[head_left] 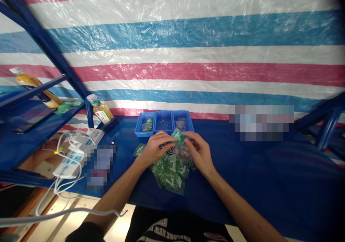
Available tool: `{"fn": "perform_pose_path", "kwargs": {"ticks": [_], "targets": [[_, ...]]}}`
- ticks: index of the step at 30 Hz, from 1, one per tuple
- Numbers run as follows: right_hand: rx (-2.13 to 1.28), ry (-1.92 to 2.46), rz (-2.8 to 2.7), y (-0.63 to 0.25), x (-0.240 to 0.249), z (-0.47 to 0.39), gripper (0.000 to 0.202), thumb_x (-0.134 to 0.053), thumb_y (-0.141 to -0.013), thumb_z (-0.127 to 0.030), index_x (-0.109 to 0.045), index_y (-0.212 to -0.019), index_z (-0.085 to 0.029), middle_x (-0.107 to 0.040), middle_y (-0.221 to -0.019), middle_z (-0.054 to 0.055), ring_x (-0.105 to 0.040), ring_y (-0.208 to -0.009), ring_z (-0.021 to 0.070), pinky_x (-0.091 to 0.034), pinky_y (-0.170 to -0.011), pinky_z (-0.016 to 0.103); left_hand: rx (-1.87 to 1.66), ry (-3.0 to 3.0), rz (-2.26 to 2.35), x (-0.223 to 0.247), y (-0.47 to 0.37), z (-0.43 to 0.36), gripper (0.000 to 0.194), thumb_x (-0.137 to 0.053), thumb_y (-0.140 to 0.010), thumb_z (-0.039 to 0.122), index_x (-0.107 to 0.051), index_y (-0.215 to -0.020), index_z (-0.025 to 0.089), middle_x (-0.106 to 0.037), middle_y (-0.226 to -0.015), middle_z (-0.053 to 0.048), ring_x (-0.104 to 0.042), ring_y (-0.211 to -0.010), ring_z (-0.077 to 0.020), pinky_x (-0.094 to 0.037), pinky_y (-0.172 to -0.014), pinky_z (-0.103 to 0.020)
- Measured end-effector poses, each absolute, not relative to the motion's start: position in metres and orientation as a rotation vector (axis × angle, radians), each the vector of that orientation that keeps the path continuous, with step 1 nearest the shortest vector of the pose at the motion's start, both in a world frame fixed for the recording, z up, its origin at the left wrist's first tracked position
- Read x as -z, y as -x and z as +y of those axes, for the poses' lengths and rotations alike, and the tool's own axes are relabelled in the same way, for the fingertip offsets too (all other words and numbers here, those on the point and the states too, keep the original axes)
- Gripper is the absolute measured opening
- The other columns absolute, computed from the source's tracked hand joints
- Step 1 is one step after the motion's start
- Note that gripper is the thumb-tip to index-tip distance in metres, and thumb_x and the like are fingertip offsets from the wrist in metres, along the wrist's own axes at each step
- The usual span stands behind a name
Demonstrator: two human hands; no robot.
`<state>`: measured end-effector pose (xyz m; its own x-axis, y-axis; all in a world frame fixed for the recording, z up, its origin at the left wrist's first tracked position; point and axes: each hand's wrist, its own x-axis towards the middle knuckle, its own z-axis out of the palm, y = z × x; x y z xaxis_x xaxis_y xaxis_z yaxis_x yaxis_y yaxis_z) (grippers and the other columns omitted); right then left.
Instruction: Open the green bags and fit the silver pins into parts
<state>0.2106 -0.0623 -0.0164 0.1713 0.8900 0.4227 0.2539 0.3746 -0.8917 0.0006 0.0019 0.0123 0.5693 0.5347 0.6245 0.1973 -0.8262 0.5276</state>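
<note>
Working over a blue table (229,173) in the head view, the person brings both bare hands together above a mixed heap; a small green packet (178,137) lies between their fingertips, at the far edge of the heap and just near of the blue trays. The right hand (199,151) appears to pinch the packet's right edge between thumb and forefinger; the left hand (159,146) is curled with its fingertips at the packet's left edge, though whether they close on it cannot be told. Beneath and near the hands spreads a pile of green packets (169,173); dark metal pieces (169,149) show under the left hand, and clear bags (183,153) lie beside the right.

On the far side stand a left tray (146,134) with packets in it, a middle tray (163,128) with a few metal pieces, and a right tray (192,126) with clear-looking packets.

The packet looks thin, light and limp, its film probably slippery and prone to cling to its neighbours; a flat pinch at an edge or corner should serve best, with care not to tear it; any hard contents would likely slide inside.
</note>
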Motion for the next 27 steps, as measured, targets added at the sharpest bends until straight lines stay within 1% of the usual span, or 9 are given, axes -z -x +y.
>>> {"fn": "perform_pose_path", "kwargs": {"ticks": [2,6,11,14,16,18,20,23,27], "targets": [[-0.599,1.143,-1.321,-0.212,0.016,-0.062,0.027,-0.061,-0.098,-0.042,-0.073,-0.115,-0.026,-0.067,-0.121,0.011,-0.065,-0.092,0.0231,-0.054,-0.070,0.034,-1.191,-2.416,0.681,-0.014,0.003,0.004,0.022,-0.065,-0.098,0.030,-0.074,-0.115,0.020,-0.077,-0.104,-0.009,-0.067,-0.101,-0.0225,-0.053,-0.095,-0.041],[-0.587,1.142,-1.324,-0.213,0.016,-0.061,0.025,-0.060,-0.098,-0.043,-0.075,-0.107,-0.025,-0.068,-0.115,0.011,-0.065,-0.087,0.0224,-0.053,-0.068,0.034,-1.356,-2.353,1.037,-0.020,0.016,0.011,0.027,-0.058,-0.101,0.033,-0.073,-0.120,0.023,-0.076,-0.113,-0.008,-0.064,-0.110,-0.0237,-0.051,-0.101,-0.044],[-0.577,1.142,-1.409,-0.211,0.017,-0.061,0.020,-0.059,-0.099,-0.036,-0.077,-0.102,-0.026,-0.072,-0.105,0.008,-0.067,-0.091,0.0231,-0.051,-0.068,0.032,-1.439,-2.252,1.511,-0.023,0.040,0.031,0.034,-0.047,-0.105,0.039,-0.071,-0.123,0.023,-0.074,-0.116,-0.008,-0.062,-0.109,-0.0246,-0.047,-0.101,-0.044],[-0.563,1.156,-1.468,-0.210,0.018,-0.062,0.020,-0.058,-0.099,-0.034,-0.077,-0.101,-0.025,-0.074,-0.102,0.007,-0.067,-0.088,0.0227,-0.051,-0.071,0.033,-1.226,-2.275,1.768,-0.014,0.053,0.045,0.037,-0.043,-0.106,0.043,-0.070,-0.127,0.027,-0.070,-0.125,-0.008,-0.059,-0.114,-0.0281,-0.043,-0.105,-0.049],[-0.560,1.167,-1.505,-0.209,0.018,-0.061,0.021,-0.057,-0.100,-0.034,-0.076,-0.101,-0.025,-0.074,-0.101,0.007,-0.067,-0.086,0.0222,-0.052,-0.072,0.033,-1.053,-2.262,1.942,-0.006,0.060,0.053,0.038,-0.045,-0.104,0.047,-0.070,-0.126,0.029,-0.062,-0.137,-0.010,-0.053,-0.122,-0.0320,-0.041,-0.106,-0.054],[-0.562,1.174,-1.531,-0.209,0.019,-0.061,0.022,-0.056,-0.100,-0.034,-0.076,-0.102,-0.024,-0.074,-0.100,0.007,-0.067,-0.084,0.0216,-0.052,-0.073,0.033,-0.918,-2.248,2.030,0.001,0.063,0.058,0.040,-0.047,-0.102,0.050,-0.068,-0.130,0.030,-0.056,-0.144,-0.011,-0.050,-0.126,-0.0339,-0.039,-0.108,-0.056],[-0.558,1.182,-1.551,-0.209,0.020,-0.061,0.022,-0.056,-0.100,-0.033,-0.076,-0.102,-0.024,-0.074,-0.100,0.007,-0.066,-0.082,0.0210,-0.052,-0.073,0.033,-0.848,-2.284,2.017,0.006,0.065,0.060,0.041,-0.046,-0.103,0.050,-0.067,-0.131,0.030,-0.050,-0.149,-0.011,-0.045,-0.131,-0.0347,-0.039,-0.109,-0.057],[-0.542,1.187,-1.602,-0.208,0.019,-0.061,0.021,-0.055,-0.101,-0.030,-0.075,-0.100,-0.025,-0.073,-0.096,0.006,-0.065,-0.081,0.0211,-0.052,-0.074,0.034,-0.769,-2.332,1.969,0.009,0.065,0.061,0.041,-0.044,-0.103,0.050,-0.071,-0.125,0.029,-0.045,-0.154,-0.011,-0.041,-0.136,-0.0370,-0.040,-0.109,-0.060],[-0.466,1.191,-1.754,-0.207,0.019,-0.061,0.021,-0.054,-0.100,-0.025,-0.075,-0.100,-0.026,-0.073,-0.094,0.006,-0.065,-0.089,0.0243,-0.052,-0.082,0.038,-0.710,-2.328,1.965,0.008,0.065,0.059,0.041,-0.043,-0.103,0.050,-0.075,-0.117,0.027,-0.043,-0.156,-0.010,-0.040,-0.136,-0.0404,-0.041,-0.108,-0.063]]}}
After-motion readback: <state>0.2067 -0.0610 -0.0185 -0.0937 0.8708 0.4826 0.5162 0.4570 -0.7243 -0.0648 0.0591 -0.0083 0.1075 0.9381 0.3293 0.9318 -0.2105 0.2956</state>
